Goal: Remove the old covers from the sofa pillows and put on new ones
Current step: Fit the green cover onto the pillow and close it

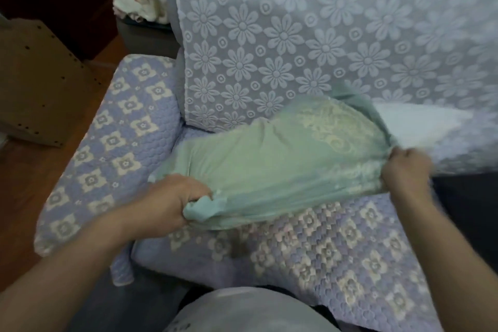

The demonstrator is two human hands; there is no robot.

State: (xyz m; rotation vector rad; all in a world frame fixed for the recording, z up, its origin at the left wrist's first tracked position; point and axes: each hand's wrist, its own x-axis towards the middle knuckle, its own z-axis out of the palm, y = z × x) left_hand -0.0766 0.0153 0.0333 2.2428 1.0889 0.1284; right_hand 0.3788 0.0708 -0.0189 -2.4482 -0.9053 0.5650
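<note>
Left hand [172,201] bunches the green cover's [269,167] lower-left corner; right hand [407,167] grips its right edge, white pillow [420,124] poking out. Quilted lilac sofa seat [336,245] lies open beneath, lace backrest [310,35] behind.

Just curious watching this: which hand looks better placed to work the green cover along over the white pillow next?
Probably the right hand. Its grip is at the open end of the green cover, beside the exposed white pillow. The left hand bunches the far corner, seemingly only anchoring it.
</note>
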